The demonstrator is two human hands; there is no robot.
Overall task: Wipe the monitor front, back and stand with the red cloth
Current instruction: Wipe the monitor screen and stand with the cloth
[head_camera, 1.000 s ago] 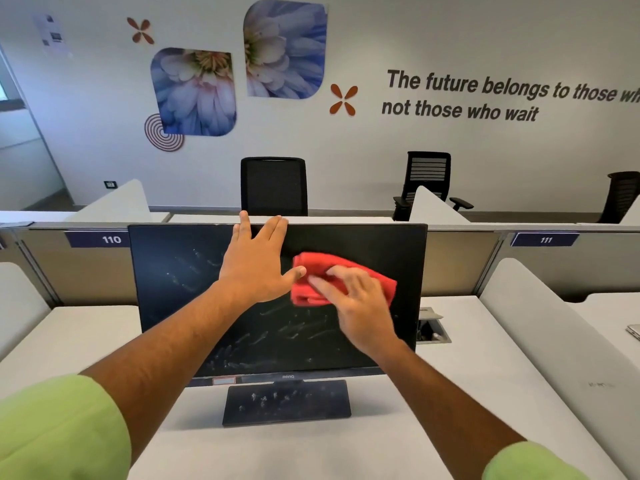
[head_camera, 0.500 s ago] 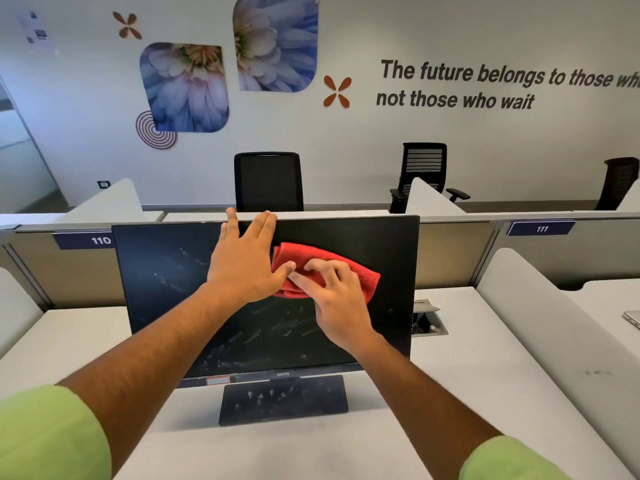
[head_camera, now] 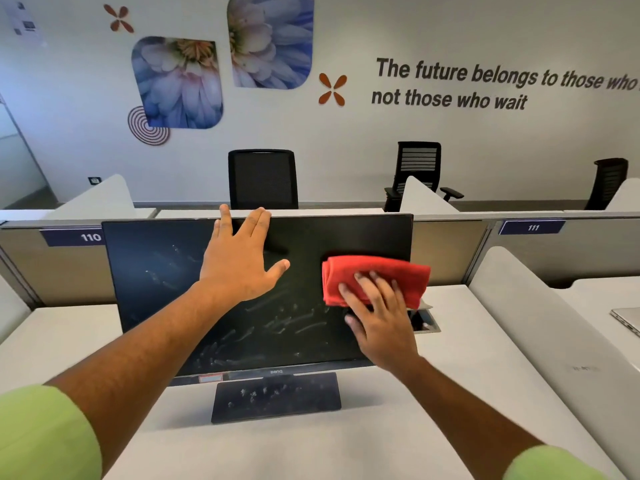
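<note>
the monitor stands on the white worktop, its dark screen facing the person and its long axis running left to right. the bezel under the screen reads "benq", with a small label to the left of it that is too small to read. pale smears streak the lower and left parts of the screen, and the flat stand below is speckled too. the left hand lies flat and wide on the screen, fingertips reaching over the top edge. the right hand presses the red cloth against the right side of the screen with spread fingers; the folded cloth lies lengthwise across, its right end passing the monitor's edge. behind, the divider carries tags "110" and "111". the wall lettering reads "the future belongs to those who" and "not those who wait". a laptop edge shows at far right.
</note>
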